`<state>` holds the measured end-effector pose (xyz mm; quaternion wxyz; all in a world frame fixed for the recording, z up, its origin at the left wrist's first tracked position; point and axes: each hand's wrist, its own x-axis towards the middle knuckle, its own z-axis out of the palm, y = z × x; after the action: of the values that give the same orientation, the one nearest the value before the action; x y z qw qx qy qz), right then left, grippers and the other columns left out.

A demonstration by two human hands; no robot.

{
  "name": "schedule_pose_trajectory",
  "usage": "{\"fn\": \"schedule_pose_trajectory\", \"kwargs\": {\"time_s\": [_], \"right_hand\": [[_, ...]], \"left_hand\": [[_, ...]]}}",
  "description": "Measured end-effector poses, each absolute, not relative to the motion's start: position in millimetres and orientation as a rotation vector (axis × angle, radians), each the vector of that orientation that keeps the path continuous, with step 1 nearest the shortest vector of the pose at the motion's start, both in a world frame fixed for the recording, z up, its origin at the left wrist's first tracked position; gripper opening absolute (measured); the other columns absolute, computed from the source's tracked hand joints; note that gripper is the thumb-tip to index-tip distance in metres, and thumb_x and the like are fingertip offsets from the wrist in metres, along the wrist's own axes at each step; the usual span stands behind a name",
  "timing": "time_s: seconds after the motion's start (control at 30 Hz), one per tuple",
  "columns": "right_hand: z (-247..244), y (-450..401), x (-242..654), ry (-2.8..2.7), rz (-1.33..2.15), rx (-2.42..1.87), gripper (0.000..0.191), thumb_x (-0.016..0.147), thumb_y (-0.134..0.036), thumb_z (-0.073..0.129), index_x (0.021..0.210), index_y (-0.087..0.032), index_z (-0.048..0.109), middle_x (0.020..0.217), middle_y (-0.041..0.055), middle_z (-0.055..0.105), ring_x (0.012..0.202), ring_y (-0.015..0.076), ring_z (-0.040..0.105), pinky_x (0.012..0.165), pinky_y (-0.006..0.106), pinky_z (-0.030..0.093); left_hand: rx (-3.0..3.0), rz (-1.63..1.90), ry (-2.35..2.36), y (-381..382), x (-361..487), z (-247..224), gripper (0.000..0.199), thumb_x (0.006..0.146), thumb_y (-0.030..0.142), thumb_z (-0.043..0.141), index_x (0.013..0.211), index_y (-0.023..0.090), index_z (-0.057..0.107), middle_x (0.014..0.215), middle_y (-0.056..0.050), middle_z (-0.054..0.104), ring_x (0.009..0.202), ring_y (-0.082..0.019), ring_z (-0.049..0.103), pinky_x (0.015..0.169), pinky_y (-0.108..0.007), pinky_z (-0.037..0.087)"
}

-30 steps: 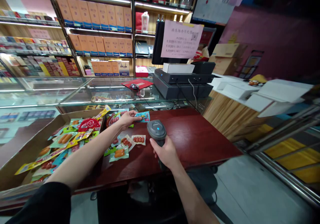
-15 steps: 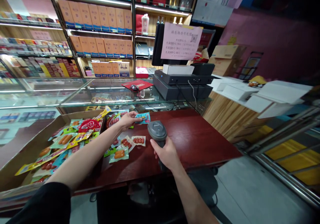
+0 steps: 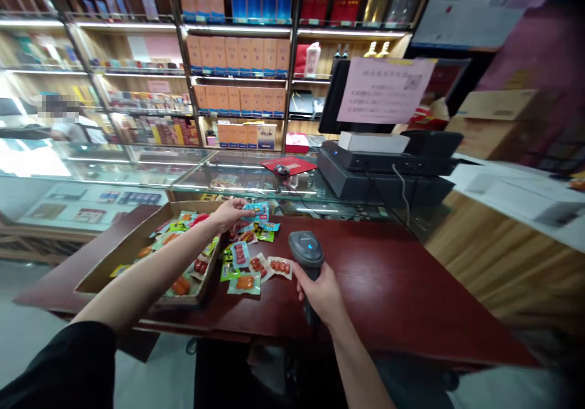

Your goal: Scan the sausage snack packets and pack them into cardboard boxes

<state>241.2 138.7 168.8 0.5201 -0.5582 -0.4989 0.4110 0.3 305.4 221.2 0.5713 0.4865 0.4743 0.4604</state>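
The blue packet (image 3: 261,211) is held by its left end in the left hand (image 3: 228,214), thumb and fingers pinched narrow, above the far part of the tabletop (image 3: 388,287); whether its lower edge touches anything cannot be told. The handle of the scanner (image 3: 306,247) is wrapped by the right hand (image 3: 322,293), near and to the right of the packet.

For a good reading, the packet's code should probably be turned toward the scanner's front and left uncovered by the fingertips (no code can be made out from here). The film is best drawn flat, since a crease or glare could spoil the read; a steady wrist is advised.

Pose: the left forearm is stretched across the cardboard box (image 3: 109,256), palm side mostly hidden. The right forearm is angled in from the near edge, thumb along the handle's left side, trigger finger not discernible. Loose packets (image 3: 245,283) are spread between box and scanner.
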Motion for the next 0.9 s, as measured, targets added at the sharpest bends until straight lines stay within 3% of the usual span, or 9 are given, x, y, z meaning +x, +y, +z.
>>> {"fn": "schedule_pose_trajectory", "kwargs": {"time_s": [0.1, 0.27, 0.4, 0.6, 0.9], "right_hand": [[164.5, 147.3, 230.3, -1.225, 1.042, -1.317, 0.041, 0.076, -0.058, 0.073, 0.078, -0.020, 0.059, 0.046, -0.0030, 0.057, 0.034, 0.0145, 0.052, 0.036, 0.024, 0.040], [160.9, 156.9, 214.4, -1.279, 1.106, -1.306, 0.041, 0.075, -0.058, 0.074, 0.076, -0.020, 0.057, 0.046, -0.0022, 0.058, 0.035, 0.0150, 0.054, 0.037, 0.024, 0.041], [161.5, 158.3, 209.9, -1.296, 1.129, -1.275, 0.040, 0.077, -0.055, 0.074, 0.083, -0.019, 0.060, 0.047, -0.0022, 0.058, 0.036, 0.0149, 0.053, 0.037, 0.024, 0.042], [160.8, 155.7, 226.5, -1.223, 1.097, -1.298, 0.039, 0.076, -0.054, 0.074, 0.080, -0.018, 0.059, 0.048, -0.0019, 0.058, 0.036, 0.0144, 0.053, 0.037, 0.024, 0.041], [158.9, 129.5, 280.4, -1.075, 0.907, -1.436, 0.034, 0.077, -0.050, 0.073, 0.076, -0.019, 0.058, 0.047, -0.0021, 0.058, 0.035, 0.0137, 0.053, 0.037, 0.022, 0.042]], "left_hand": [[1.114, 1.201, 1.236, 291.8, -53.7, 235.4, 0.053, 0.041, 0.022, 0.098, 0.073, 0.015, 0.057, 0.071, 0.000, 0.070, 0.065, -0.014, 0.069, 0.066, -0.029, 0.060], [1.125, 1.356, 1.475, 269.0, -125.3, 245.3, 0.052, 0.043, 0.035, 0.098, 0.078, 0.014, 0.066, 0.067, -0.002, 0.070, 0.059, -0.013, 0.066, 0.057, -0.023, 0.054], [1.173, 1.378, 1.557, 261.7, -137.1, 248.7, 0.053, 0.042, 0.044, 0.096, 0.077, 0.016, 0.068, 0.072, -0.002, 0.071, 0.066, -0.013, 0.066, 0.064, -0.024, 0.055], [1.296, 1.266, 1.436, 279.8, -72.9, 241.9, 0.053, 0.043, 0.046, 0.095, 0.077, 0.015, 0.070, 0.071, -0.002, 0.070, 0.064, -0.012, 0.064, 0.065, -0.025, 0.054], [1.477, 0.900, 1.110, 305.1, 91.7, 186.0, 0.047, 0.051, 0.044, 0.093, 0.078, 0.015, 0.068, 0.071, -0.001, 0.069, 0.059, -0.010, 0.060, 0.062, -0.024, 0.050]]}}
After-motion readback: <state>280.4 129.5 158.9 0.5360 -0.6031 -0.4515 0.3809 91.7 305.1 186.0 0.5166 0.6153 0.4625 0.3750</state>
